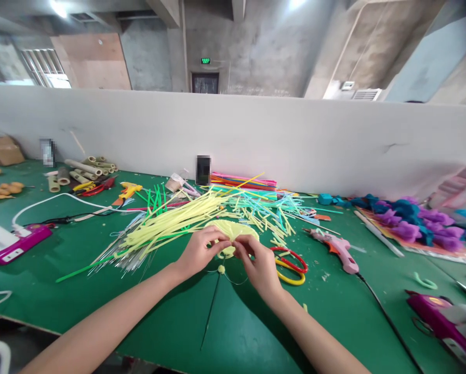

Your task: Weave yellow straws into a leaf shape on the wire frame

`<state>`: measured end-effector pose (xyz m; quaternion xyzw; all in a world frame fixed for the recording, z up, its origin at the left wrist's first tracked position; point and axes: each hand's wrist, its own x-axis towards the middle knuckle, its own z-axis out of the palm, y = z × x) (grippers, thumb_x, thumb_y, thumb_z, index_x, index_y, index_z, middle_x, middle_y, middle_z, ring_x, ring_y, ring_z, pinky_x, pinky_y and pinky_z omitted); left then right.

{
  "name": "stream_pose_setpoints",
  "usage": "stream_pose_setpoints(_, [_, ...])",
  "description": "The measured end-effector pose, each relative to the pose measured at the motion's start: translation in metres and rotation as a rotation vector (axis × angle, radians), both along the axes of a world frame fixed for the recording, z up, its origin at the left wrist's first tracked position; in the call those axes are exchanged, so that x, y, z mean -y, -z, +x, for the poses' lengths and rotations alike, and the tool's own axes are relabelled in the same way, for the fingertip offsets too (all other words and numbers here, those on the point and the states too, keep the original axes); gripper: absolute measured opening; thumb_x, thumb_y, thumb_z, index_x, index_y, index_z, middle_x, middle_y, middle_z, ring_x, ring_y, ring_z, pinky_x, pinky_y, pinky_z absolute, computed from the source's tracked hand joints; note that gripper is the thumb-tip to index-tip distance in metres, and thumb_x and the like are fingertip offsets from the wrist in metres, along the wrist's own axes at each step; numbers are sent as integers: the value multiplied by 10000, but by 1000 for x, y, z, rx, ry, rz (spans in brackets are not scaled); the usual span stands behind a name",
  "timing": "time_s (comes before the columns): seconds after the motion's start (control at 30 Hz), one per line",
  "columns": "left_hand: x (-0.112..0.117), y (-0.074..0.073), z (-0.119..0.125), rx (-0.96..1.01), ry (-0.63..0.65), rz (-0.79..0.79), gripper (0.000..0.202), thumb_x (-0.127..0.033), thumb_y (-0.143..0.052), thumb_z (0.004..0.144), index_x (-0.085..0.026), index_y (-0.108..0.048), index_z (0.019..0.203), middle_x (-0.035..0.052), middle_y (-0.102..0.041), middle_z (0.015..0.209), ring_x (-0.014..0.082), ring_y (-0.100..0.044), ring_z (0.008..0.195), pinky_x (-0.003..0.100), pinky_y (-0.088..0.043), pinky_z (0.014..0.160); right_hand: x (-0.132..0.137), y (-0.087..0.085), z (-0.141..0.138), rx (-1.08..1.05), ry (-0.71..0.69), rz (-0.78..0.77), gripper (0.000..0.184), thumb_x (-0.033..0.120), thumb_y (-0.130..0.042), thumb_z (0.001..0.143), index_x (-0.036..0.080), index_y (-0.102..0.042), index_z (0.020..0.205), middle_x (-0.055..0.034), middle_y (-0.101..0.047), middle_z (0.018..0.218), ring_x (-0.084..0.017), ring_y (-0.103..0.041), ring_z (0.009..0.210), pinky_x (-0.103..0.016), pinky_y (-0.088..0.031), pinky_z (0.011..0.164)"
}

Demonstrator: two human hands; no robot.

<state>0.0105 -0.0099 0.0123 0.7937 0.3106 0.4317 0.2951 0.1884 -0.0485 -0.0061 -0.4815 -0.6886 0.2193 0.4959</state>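
Both my hands meet at centre frame over the green felt-covered table (100, 270): my left hand (197, 253) and my right hand (258, 263) pinch, fingertips narrow, the lower edge of a pale yellow fan-shaped disc of folded plastic straws (233, 231). It sits just above the table, touching both sets of fingertips. A small yellow bead-like knot (221, 269) hangs under it on a thin dark wire stem (211, 309) running toward the bottom of the frame. Risk, as I judge it: the grip is only at the rim, so if either pinch slackens the folds likely spring open and the fan loses shape. A thin loose thread near the knot could snag my right fingers and tug the stem off. The loose pile of pale yellow straws (166, 223) lies left of centre, close to my left wrist; a nudge would probably scatter it. The red and yellow handled scissors (291, 265) lie just beside my right hand, and the pink hot glue gun (336, 248) is further right, its cord trailing to lower right; it may be hot, cannot tell.
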Motion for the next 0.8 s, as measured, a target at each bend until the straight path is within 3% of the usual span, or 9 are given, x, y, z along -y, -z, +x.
stream_pose_setpoints(0.2, [-2,3,1,47,-49,-173,246,-433,-621,852,-188,-629,832,4,-649,789,146,-620,724,235,-458,624,2,1,0,145,-22,123,222,312,-432,961,226,-618,1047,-70,-687,919,-185,-677,773,-283,-522,710])
stream_pose_setpoints(0.3, [-3,6,2,113,-46,-212,273,-427,-662,822,-197,-586,950,-8,-628,790,142,-622,732,229,-467,629,5,-3,-2,136,-28,126,216,305,-458,950,217,-638,1031,-71,-688,918,-181,-664,774,-280,-516,718])
stream_pose_setpoints(0.4, [-1,4,2,126,-21,-190,302,-416,-646,839,-217,-579,1055,3,-620,844,141,-613,757,229,-476,638,8,-7,-3,40,-59,52,208,347,-513,926,209,-663,968,-69,-697,922,-184,-660,790,-276,-521,717])
stream_pose_setpoints(0.57, [4,-3,3,89,6,-38,164,-364,-635,857,-206,-662,889,48,-579,984,164,-591,902,242,-490,716,3,-6,-4,-180,-91,-159,292,467,-599,858,184,-671,856,-45,-696,738,-190,-665,678,-280,-532,637])
stream_pose_setpoints(0.8, [1,0,5,126,30,-59,122,-322,-661,841,-210,-668,888,45,-586,1003,161,-588,899,255,-494,755,3,-6,-7,-265,-57,-189,311,495,-609,843,189,-659,814,-28,-683,692,-187,-663,652,-282,-524,630])
